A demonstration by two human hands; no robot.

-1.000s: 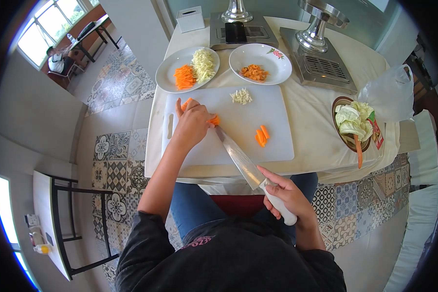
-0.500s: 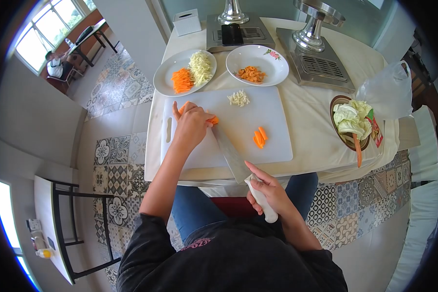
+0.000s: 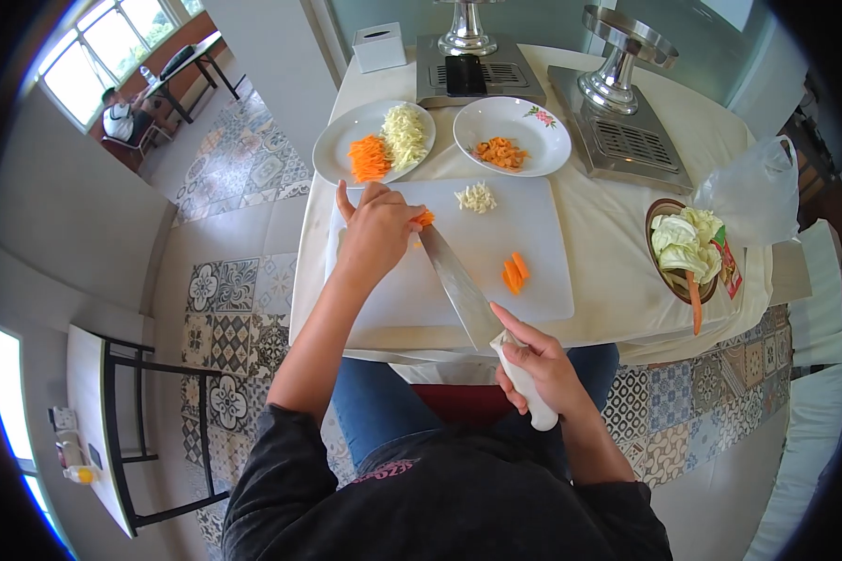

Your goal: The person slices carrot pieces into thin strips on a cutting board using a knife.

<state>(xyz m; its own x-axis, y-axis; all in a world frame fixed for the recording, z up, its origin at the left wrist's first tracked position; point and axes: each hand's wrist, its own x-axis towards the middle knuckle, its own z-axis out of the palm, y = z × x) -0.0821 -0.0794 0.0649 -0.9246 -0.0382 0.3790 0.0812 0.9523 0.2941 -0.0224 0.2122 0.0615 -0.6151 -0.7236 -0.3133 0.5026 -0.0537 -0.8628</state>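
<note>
My right hand is wrapped around the white handle of a kitchen knife, its index finger stretched along toward the blade. The blade slants up and left over the white cutting board. Near its tip, my left hand has its fingers curled over carrot pieces, which show only at the fingertips; the rest is hidden. Small orange bits lie beside the blade. Also on the board are a little heap of chopped pale pieces and several carrot sticks.
Behind the board stand a plate of shredded carrot and cabbage and a flowered plate with carrot pieces. A brown bowl with cabbage and a carrot, a plastic bag, metal stands and a tissue box surround them.
The whole view has shifted, moving the table rightward in the picture. Against the board, my left hand is slightly farther back and left. The orange piece at its left side no longer shows.
</note>
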